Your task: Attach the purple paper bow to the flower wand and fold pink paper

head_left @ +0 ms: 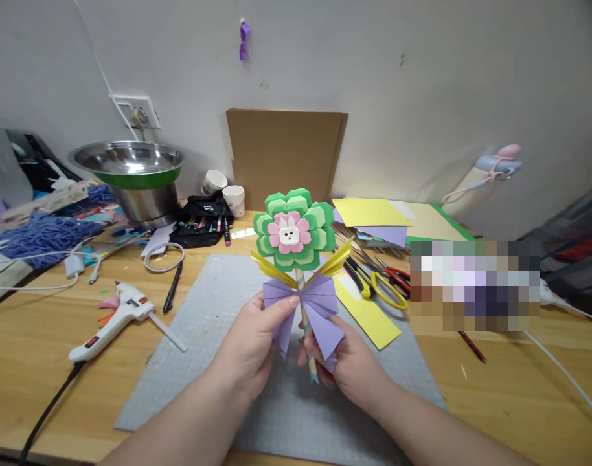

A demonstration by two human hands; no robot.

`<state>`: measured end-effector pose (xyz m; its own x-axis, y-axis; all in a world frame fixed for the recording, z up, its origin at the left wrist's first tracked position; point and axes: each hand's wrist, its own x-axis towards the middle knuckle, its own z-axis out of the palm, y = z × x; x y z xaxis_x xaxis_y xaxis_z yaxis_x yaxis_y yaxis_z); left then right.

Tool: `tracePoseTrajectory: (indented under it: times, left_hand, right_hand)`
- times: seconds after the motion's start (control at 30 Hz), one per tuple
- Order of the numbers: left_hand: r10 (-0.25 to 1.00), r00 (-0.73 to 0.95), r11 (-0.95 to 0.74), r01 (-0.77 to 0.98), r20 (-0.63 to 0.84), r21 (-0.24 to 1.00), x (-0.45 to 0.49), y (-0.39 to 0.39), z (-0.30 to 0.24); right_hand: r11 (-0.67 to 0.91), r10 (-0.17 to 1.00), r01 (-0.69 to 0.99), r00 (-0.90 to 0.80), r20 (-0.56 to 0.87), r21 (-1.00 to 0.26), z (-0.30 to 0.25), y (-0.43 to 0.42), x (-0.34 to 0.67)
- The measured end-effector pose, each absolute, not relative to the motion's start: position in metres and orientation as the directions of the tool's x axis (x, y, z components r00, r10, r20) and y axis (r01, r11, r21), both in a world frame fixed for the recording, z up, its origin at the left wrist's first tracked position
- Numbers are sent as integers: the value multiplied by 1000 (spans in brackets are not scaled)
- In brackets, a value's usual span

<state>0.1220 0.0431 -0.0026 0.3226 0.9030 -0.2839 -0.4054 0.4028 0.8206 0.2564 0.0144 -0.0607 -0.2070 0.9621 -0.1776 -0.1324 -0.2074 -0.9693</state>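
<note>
A paper flower [320, 236] stands upright above the grey cutting mat, held by both hands. Its head has layered green petals, a pink inner ring and a white bunny face in the middle. Yellow folded paper leaves [339, 256] spread out below the head. A purple paper bow [320, 292] sits across the striped stem [311, 362]. My left hand [250, 340] is closed on the bow, its thumb pressed near the knot. Lower down, my right hand [347, 353] is closed around the stem behind the bow's right tail; some of its fingers are hidden.
A white glue gun [114, 317] lies left of the cutting mat [189, 388], near a black pen [172, 288]. Scissors [390, 288] and a yellow paper strip [374, 317] lie to the right. Behind are a steel basin [125, 158], paper cups [234, 200] and cardboard [286, 152].
</note>
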Motion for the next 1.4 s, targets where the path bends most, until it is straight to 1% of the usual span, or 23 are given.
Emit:
tracePoseTrajectory:
  times: [0.17, 0.37, 0.63, 0.73, 0.83, 1.07, 1.27, 1.4]
  left_hand:
    - [917, 300, 369, -388, -263, 845, 125, 41, -8]
    - [973, 109, 229, -404, -202, 886, 126, 41, -13]
    - [988, -50, 119, -354, -146, 927, 127, 37, -14]
    - [989, -83, 86, -350, -122, 933, 127, 37, -13]
    - [991, -67, 89, -346, -119, 934, 125, 38, -13]
    - [994, 36, 111, -320, -105, 941, 115, 42, -14]
    - [991, 88, 124, -340, -99, 932, 110, 43, -10]
    - [986, 136, 137, -334, -96, 932, 107, 45, -6]
  right_hand:
    - [-151, 965, -82, -228, -129, -985, -58, 12, 260]
    - [-128, 963, -35, -242, -116, -991, -61, 10, 262]
    - [-159, 959, -50, -246, -142, -986, -68, 7, 258]
    - [-162, 958, -60, -251, -142, -985, -68, 7, 257]
    - [-168, 958, -71, -248, -146, -983, -69, 6, 256]
    - [-191, 948, -83, -273, -162, -978, -66, 4, 257]
    - [-237, 918, -164, -360, -165, -958, -67, 4, 258]
    - [-225, 894, -200, -432, -120, -954, -68, 4, 260]
